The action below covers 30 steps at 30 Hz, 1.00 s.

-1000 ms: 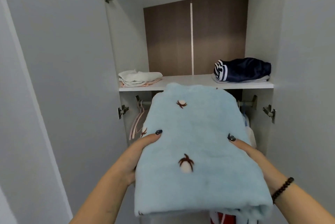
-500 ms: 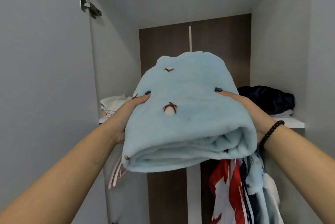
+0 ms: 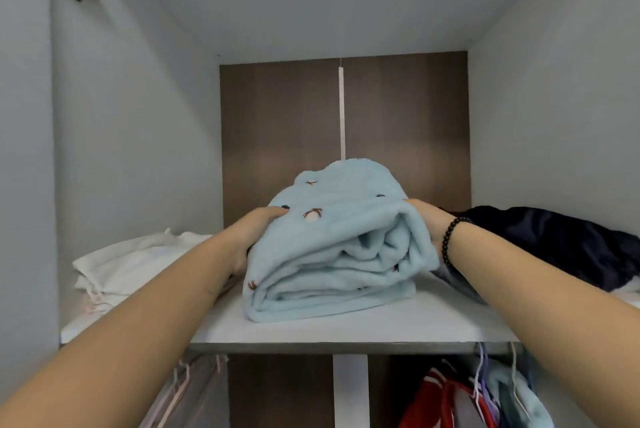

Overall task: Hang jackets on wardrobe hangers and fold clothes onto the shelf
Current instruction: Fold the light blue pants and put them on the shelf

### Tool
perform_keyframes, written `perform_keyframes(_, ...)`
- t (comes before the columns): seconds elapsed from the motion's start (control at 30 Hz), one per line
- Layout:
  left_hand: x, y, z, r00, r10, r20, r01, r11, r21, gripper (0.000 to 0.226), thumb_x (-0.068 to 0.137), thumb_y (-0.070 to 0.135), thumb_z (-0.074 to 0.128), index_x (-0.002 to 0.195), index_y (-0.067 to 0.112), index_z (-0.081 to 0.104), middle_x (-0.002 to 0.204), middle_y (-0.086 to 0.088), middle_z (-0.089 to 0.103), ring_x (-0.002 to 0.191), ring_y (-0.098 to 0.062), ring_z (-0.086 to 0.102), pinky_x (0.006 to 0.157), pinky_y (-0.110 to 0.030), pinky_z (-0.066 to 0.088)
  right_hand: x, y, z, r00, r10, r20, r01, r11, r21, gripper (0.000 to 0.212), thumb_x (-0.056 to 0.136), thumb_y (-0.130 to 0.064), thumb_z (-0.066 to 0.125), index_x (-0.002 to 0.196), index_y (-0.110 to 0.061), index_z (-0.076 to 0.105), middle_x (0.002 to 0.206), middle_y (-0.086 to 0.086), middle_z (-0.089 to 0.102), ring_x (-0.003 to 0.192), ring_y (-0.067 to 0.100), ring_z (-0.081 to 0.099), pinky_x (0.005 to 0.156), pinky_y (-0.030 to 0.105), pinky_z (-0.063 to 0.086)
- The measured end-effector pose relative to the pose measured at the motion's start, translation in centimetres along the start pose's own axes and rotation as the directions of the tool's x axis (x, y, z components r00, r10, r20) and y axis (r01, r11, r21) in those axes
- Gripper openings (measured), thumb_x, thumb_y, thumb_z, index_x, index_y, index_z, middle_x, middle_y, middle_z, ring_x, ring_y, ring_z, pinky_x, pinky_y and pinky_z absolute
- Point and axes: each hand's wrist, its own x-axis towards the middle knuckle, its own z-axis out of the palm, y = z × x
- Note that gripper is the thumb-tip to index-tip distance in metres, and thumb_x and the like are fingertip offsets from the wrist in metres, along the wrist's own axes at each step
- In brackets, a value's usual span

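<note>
Three folded piles sit on the shelf: white clothes left, one light-blue fleece centre, navy garment right. The fleece's long axis runs left-right (open folds facing outward). Left hand and right hand grip its sides, fingers curled around it.

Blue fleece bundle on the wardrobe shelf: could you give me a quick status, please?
Left hand and right hand grip blue fleece bundle by its sides. Bundle resting on shelf, mid-shelf. White pile left, navy pile right; neither blocking.
</note>
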Motion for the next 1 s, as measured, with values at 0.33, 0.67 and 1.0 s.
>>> perform_keyframes(0.33,2.6,0.4,0.5,0.965,0.226,-0.129,-0.101,0.782,0.615,0.070,0.082,0.050,0.060,0.145,0.024,0.041,0.151,0.005,0.037,0.133,-0.018,0.041,0.097,-0.031,0.035,1.6,0.7,-1.7,0.982,-0.004,-0.187,-0.063,0.934,-0.351,0.016,0.087,-0.021,0.062,0.098,-0.009,0.057,0.089,0.003,0.061,0.075,0.016,0.058,0.072,0.028,0.045)
perform_keyframes(0.67,3.5,-3.4,2.3,0.923,0.315,0.220,-0.328,0.350,0.878,0.052,0.096,0.059,0.027,0.146,0.046,0.029,0.154,0.022,0.027,0.144,-0.002,0.018,0.119,-0.035,0.018,0.0,5.3,1.9,0.936,-0.274,0.223,0.349,0.621,-0.702,0.044,0.097,-0.037,0.038,0.141,-0.041,0.033,0.157,-0.009,0.019,0.143,0.002,0.010,0.116,0.027,0.013)
perform_keyframes(1.0,2.4,-3.5,2.9,0.921,0.349,0.173,-0.297,0.342,0.891,0.052,0.093,0.061,0.025,0.141,0.044,0.038,0.148,0.025,0.035,0.138,-0.005,0.029,0.114,-0.034,0.025,-0.7,4.9,2.1,0.948,-0.276,0.157,0.311,0.707,-0.635,0.046,0.096,-0.035,0.041,0.142,-0.038,0.033,0.152,-0.013,0.023,0.142,0.006,0.015,0.113,0.026,0.017)
